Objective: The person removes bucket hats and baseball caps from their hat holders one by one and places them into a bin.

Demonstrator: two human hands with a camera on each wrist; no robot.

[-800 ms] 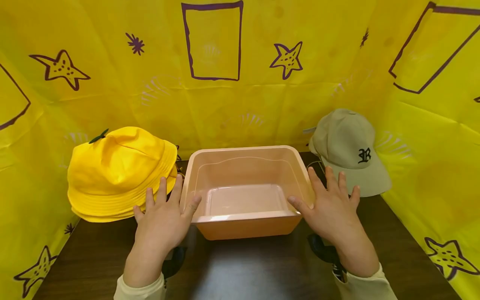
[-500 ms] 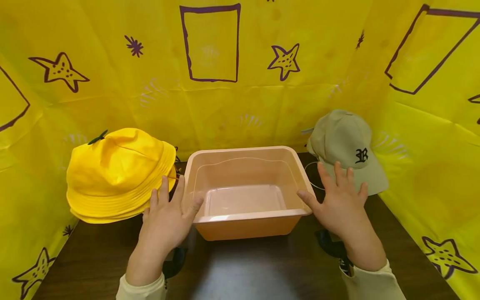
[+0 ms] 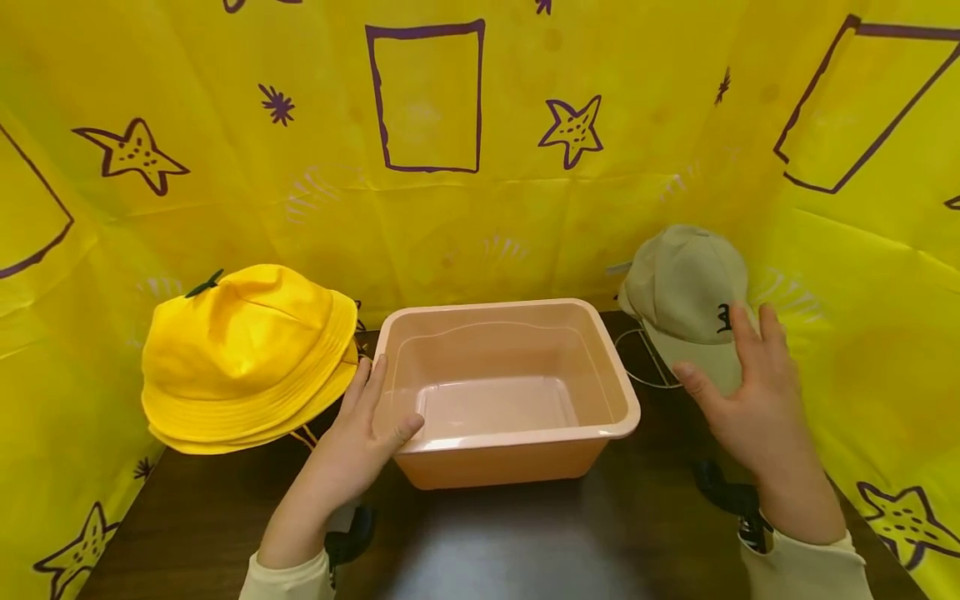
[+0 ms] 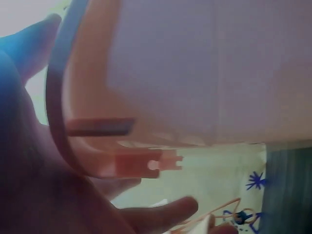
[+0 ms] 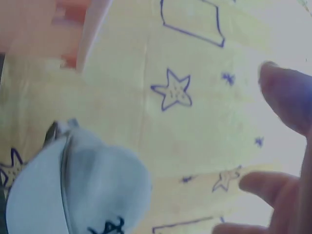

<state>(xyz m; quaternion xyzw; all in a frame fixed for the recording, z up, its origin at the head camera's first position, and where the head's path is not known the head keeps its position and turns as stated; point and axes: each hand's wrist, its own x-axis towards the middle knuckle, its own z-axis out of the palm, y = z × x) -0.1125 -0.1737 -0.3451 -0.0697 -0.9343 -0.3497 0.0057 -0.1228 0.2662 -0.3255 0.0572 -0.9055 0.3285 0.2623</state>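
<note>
A pale orange plastic basin [image 3: 502, 468] stands in the middle of the dark table. At its front left corner my left hand [image 3: 352, 457] has the thumb over the rim and the fingers extended along the outside. The left wrist view shows the basin's side [image 4: 195, 73] close to the palm. My right hand [image 3: 768, 412] is apart from the basin, fingers spread and holding nothing, in front of a beige cap [image 3: 678, 279] with a dark letter. In the right wrist view the cap [image 5: 107, 180] is away from the fingers. The basin holds nothing visible.
To the left sits a yellow bucket hat [image 3: 240, 358] with a green leaf, seemingly stacked on another brim. A thin wire ring [image 3: 651, 383] shows below the cap. Yellow cloth walls [image 3: 495, 208] with purple drawings enclose the dark tabletop [image 3: 495, 542].
My right hand has left the basin's right rim and moved right, in front of the cap. My left hand has shifted slightly right along the basin's corner.
</note>
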